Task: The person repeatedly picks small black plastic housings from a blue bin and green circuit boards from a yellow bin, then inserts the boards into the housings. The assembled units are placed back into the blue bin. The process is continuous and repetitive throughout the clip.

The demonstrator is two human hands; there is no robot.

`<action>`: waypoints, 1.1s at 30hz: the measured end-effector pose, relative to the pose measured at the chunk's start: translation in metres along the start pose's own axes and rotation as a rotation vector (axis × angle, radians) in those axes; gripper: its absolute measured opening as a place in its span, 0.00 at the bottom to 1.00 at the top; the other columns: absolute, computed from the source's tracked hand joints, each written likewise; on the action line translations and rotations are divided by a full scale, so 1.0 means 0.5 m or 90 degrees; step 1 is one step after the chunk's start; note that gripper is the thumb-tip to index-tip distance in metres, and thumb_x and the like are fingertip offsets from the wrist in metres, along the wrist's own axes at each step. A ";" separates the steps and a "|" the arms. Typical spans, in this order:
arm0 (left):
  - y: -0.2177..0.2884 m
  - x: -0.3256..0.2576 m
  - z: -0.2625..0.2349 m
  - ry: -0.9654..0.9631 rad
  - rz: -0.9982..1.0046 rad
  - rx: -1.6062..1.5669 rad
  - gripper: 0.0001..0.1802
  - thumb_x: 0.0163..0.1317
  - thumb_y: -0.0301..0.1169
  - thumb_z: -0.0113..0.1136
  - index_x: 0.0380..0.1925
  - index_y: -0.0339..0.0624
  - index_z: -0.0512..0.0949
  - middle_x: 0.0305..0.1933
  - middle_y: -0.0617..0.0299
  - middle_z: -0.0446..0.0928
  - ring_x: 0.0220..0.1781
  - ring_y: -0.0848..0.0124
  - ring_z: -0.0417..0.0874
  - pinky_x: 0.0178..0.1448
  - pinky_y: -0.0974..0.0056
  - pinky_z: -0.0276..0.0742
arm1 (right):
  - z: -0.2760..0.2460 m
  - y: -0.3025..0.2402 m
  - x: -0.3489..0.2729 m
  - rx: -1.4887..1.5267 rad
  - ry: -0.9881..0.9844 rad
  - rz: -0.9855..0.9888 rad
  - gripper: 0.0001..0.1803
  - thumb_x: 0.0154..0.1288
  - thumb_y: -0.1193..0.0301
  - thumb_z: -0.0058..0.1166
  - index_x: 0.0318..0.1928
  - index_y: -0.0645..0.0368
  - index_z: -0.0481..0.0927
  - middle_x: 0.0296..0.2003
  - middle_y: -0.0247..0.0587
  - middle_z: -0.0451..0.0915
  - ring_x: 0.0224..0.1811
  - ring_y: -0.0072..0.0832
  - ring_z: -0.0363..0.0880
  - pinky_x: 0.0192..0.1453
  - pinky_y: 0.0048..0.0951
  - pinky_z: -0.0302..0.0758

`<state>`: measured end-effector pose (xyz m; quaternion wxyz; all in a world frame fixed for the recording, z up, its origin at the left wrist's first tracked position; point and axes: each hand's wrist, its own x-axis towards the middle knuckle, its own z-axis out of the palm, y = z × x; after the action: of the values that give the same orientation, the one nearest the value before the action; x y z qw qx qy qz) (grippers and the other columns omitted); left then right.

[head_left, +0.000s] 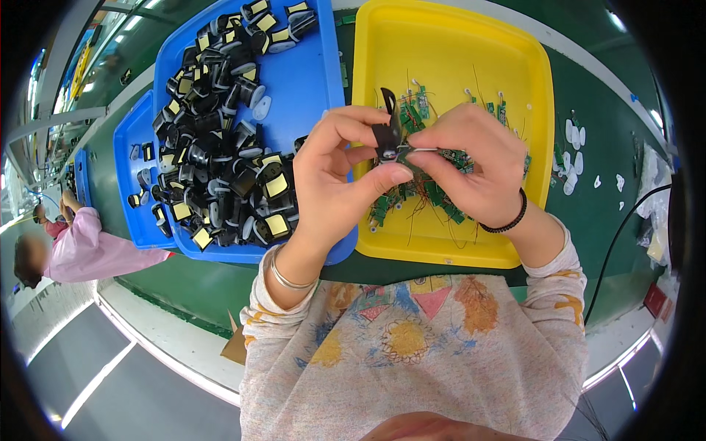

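The left hand (334,173) is grasping a small black part (385,138) between thumb and fingers, and this part is staying above the yellow tray (452,40), near its left side. The right hand (474,162) is pinching a thin pale piece (422,150) close against the black part; its exact kind is too small to tell. Below the hands, green circuit boards (435,194) with thin wires are lying in the yellow tray. Many black pieces (220,151) are filling the blue tray (298,81) at left.
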<state>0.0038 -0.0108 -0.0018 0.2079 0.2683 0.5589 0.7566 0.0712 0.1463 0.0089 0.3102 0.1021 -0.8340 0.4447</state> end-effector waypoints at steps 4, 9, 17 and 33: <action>-0.012 0.002 -0.011 0.005 0.042 0.030 0.18 0.38 0.18 0.69 0.24 0.37 0.67 0.47 0.56 0.68 0.46 0.69 0.75 0.49 0.66 0.76 | 0.003 0.000 -0.001 -0.011 -0.017 -0.012 0.09 0.42 0.77 0.61 0.29 0.57 0.79 0.22 0.36 0.73 0.22 0.30 0.72 0.23 0.26 0.68; 0.003 0.005 0.001 0.024 0.009 0.008 0.20 0.37 0.17 0.70 0.21 0.39 0.64 0.48 0.51 0.69 0.45 0.70 0.75 0.48 0.67 0.75 | 0.008 0.006 -0.004 -0.042 -0.021 -0.069 0.09 0.41 0.76 0.62 0.29 0.57 0.79 0.22 0.35 0.72 0.22 0.31 0.71 0.23 0.26 0.68; 0.010 -0.002 -0.002 0.005 0.006 0.046 0.19 0.38 0.13 0.66 0.19 0.39 0.63 0.47 0.46 0.72 0.47 0.68 0.74 0.47 0.67 0.74 | 0.007 0.006 -0.002 -0.068 -0.041 -0.111 0.09 0.41 0.77 0.61 0.28 0.58 0.78 0.21 0.35 0.71 0.22 0.30 0.71 0.23 0.26 0.68; 0.013 0.008 -0.002 -0.001 -0.030 0.152 0.19 0.39 0.17 0.67 0.29 0.37 0.67 0.52 0.48 0.68 0.46 0.68 0.75 0.48 0.67 0.72 | -0.010 0.000 0.003 0.132 -0.140 0.262 0.07 0.47 0.76 0.61 0.30 0.60 0.78 0.24 0.31 0.75 0.24 0.18 0.71 0.26 0.23 0.67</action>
<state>-0.0002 -0.0110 0.0047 0.1929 0.2786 0.6512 0.6791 0.0720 0.1502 0.0121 0.1081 0.0092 -0.8161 0.5677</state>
